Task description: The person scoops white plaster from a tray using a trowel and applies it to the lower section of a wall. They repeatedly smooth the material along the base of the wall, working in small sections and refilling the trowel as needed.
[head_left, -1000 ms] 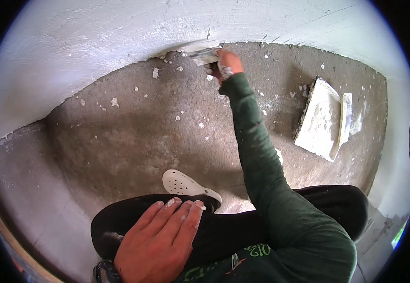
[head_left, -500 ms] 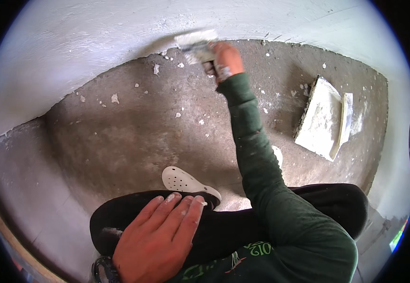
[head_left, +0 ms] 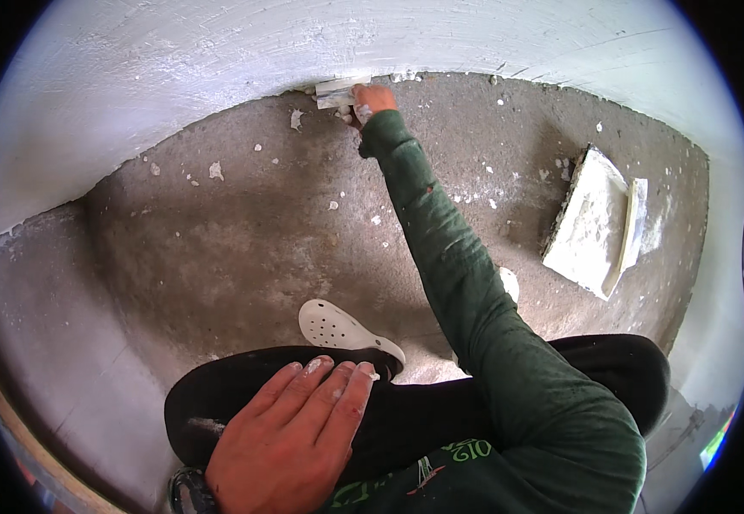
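Wristwatch: dark, on my left wrist, at the lower edge toward seven o'clock.
Flecks: white bits scattered over the grey-brown floor, many of them between ten and twelve o'clock.
Left hand: at seven o'clock, back upward over my black trousers; fingers straight and close together, whitish smears on the tips, no tool visible in it.
Trowel: at twelve o'clock, a touch toward eleven, its pale flat blade where the white wall meets the floor; whether it presses on the wall I can't tell.
Clog: white, with holes, just beyond my left fingertips.
Right hand: at twelve o'clock, fingers bent around the trowel's right end; the underside of my grip is hidden.
Green sleeve: on my right arm, running from five o'clock up toward twelve.
Second shoe: white, partly behind that sleeve, toward three o'clock.
Board: at three o'clock on the floor, smeared white, a pale strip along its right side, well apart from both hands.
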Available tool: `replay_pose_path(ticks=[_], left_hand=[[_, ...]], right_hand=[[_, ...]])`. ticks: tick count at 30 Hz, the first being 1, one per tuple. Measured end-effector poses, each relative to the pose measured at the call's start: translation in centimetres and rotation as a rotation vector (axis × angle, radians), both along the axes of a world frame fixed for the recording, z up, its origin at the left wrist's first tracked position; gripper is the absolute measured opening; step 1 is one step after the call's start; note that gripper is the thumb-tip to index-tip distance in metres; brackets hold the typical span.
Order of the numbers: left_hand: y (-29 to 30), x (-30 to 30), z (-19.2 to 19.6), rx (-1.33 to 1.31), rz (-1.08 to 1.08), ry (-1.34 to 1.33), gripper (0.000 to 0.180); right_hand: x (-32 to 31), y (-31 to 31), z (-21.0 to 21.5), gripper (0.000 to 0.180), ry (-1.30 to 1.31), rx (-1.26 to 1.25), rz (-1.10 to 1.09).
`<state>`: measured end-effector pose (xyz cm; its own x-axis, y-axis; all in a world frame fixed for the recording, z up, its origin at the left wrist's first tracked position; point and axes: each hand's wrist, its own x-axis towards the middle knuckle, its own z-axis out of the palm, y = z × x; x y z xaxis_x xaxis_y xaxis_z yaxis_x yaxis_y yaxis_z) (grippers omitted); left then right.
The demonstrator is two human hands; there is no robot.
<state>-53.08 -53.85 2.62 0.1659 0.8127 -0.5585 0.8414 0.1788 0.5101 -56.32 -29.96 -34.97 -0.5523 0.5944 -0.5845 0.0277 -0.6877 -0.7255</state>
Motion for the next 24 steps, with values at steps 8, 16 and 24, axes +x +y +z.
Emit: replay_pose_path(ticks=[8, 16, 24], left_hand=[[-1.5, -0.5, 0.6, 0.080, 0.122, -0.009, 0.045], [-1.2, -0.5, 0.3, 0.071, 0.091, -0.042, 0.048], [-0.8, -0.5, -0.1, 0.024, 0.092, -0.020, 0.052]], right_hand=[[1.7, -0.6, 6.3, 0.018, 0.282, 0.245, 0.037], [2.6, 0.2, 0.2, 0.016, -0.007, -0.012, -0.043], [1.2, 2.8, 7.4, 0.024, 0.170, 0.050, 0.012]])
